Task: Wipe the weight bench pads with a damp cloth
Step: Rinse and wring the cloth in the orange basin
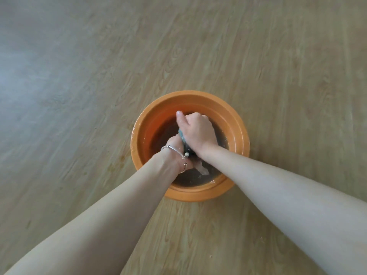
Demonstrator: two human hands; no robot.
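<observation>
An orange basin (241, 132) with dark water stands on the wooden floor. Both my hands are over it, close together. My right hand (196, 130) grips the upper part of a blue-grey cloth (181, 135), thumb pointing away from me. My left hand (175, 149), with a silver bracelet at the wrist, holds the cloth's lower part; its fingers are mostly hidden behind the right hand. A pale end of the cloth (203, 169) hangs down to the water. The weight bench is out of view.
Light wood-grain floor (99, 76) surrounds the basin on every side. A few small wet spots lie on the floor to the basin's left. Nothing else stands in view.
</observation>
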